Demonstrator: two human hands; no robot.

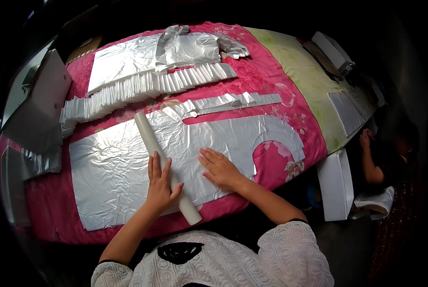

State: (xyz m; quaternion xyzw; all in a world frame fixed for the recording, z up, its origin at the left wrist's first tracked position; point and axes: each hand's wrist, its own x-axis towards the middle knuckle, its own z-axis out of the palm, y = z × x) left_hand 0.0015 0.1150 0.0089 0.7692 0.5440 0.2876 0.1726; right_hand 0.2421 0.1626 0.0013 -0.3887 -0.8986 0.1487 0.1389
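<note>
A thin, silvery-white plastic apron (pixel 104 177) with a cut-out neck end lies spread on the pink floral cloth in front of me. Slanting across it is a white tube (pixel 149 136), its near end reaching past the apron's edge. My left hand (pixel 160 184) rests on the tube with fingers stretched out, open and not wrapped round it. To its right, my right hand (pixel 219 167) lies flat and open on the apron, fingers slightly spread. The sheet is wrinkled left of the tube and smoother to the right of it.
Behind the apron runs a long row of folded white packets (pixel 142 88), with more crumpled silvery sheets (pixel 123 60) beyond. White boxes (pixel 37 100) stand at the left. Another white box (pixel 336 184) is at the right, near a seated person (pixel 374 167). A pale green cloth (pixel 290 67) covers the far right.
</note>
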